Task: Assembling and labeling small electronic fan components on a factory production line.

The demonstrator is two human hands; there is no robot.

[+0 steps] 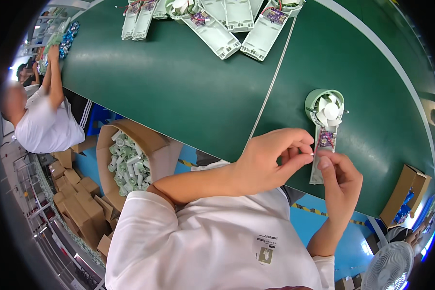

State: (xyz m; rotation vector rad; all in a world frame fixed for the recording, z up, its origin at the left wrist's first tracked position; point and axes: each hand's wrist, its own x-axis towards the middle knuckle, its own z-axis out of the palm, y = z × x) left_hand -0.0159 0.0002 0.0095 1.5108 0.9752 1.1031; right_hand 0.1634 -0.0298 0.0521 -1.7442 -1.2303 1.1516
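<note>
My left grip and right grip are narrow; whether they hold anything, I cannot tell; the fan unit lies toward three o'clock on the bench; my right grip partly hides its handle.

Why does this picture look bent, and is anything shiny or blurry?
In the fisheye head view, edges bow and corners go black; the green table has a soft sheen, the blue floor a bright glare; a co-worker's head is smeared, while the small fan looks fairly crisp.
</note>
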